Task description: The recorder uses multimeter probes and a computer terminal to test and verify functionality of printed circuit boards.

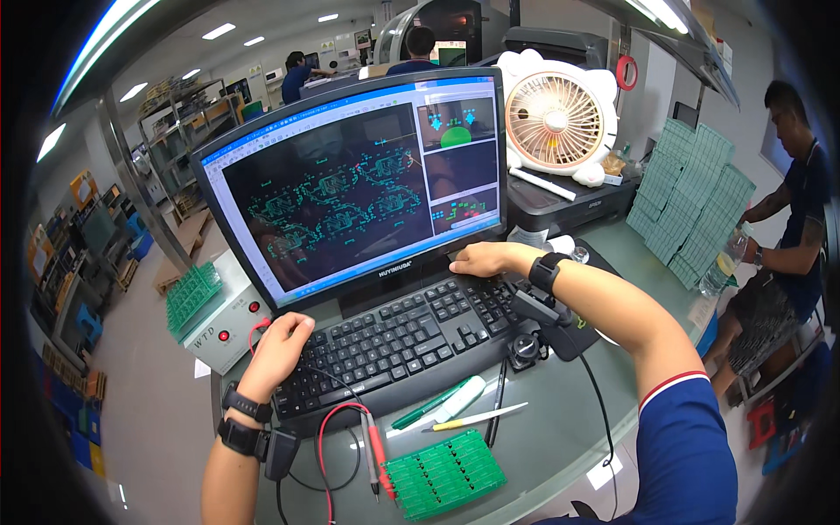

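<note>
A black keyboard (385, 346) lies slanted below the monitor (350, 192), whose screen shows a circuit layout in green lines on black. My left hand (278, 354) is closed at the keyboard's far left corner, fingers curled over its edge. At the far right part of the keyboard, under the monitor's lower frame, my right hand (483, 260) is closed on the back edge, with its fingertips partly hidden. Nearer me lie a green circuit board panel (446, 475) with rows of small black parts, and red and black test probes (378, 446) with their cables.
A green marker (433, 404), a white marker (461, 398) and a yellow-white pen (481, 417) lie before the keyboard. A grey box (229, 328) stands left, a fan (557, 116) on a printer (569, 203) right. Board stacks (687, 192) and a person (792, 227) are farther right.
</note>
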